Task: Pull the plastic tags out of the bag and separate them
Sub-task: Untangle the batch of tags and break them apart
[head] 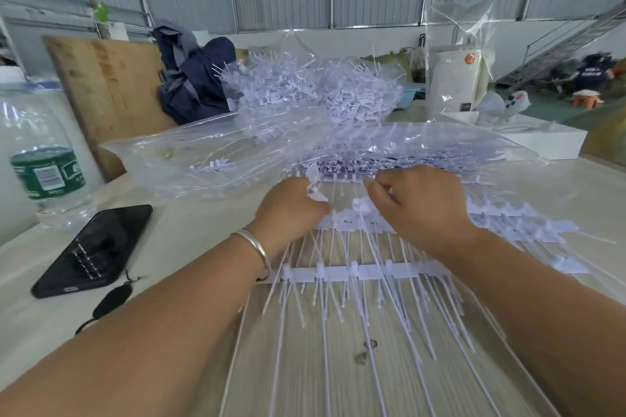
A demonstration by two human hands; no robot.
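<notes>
Gripping tags with both hands, head view only. My left hand (294,205) is curled, fingers pinching a small white tag head that sticks up past the knuckles; silver bangle (254,246) on that wrist. My right hand (420,205) is curled too, thumb and fingers pinched on another white tag piece just beside the left one. Both hands sit over a strip of plastic tags (355,225) lying flat on the wooden table (189,234), tag heads in a row, thin tails running toward me. A second joined strip (366,271) lies nearer me, across the tails, between my forearms. More strips fan out to the right under my right wrist. Clear bag (216,159) lies just behind my hands, mouth toward me, stacked tags visible inside at its right half. Behind it a heap of loose tags (315,88) in more clear plastic. Left side of table: black phone (93,249) face up with a dark strap (110,301) trailing off its near end, clear water bottle (45,173) with green label beyond it. Dark blue backpack (194,78) against a wooden board (108,85) at back left. White box (538,140) at back right.
</notes>
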